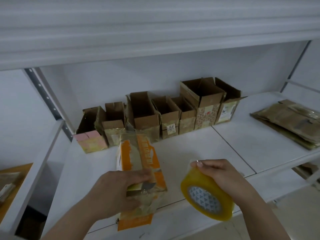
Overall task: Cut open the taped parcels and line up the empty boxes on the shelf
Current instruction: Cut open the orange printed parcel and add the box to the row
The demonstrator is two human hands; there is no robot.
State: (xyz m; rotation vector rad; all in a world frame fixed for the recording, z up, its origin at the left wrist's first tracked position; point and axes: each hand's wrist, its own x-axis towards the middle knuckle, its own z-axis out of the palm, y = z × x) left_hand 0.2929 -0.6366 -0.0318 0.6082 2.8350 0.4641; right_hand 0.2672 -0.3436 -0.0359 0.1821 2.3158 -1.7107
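Head-worn view, angled down, close over white shelf (199, 149)

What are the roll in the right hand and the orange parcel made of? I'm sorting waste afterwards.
Tape roll: glossy, translucent yellowish plastic film, apparently on a printed card core. Orange parcel: looks like printed cardboard, with shiny clear tape strips catching the light.
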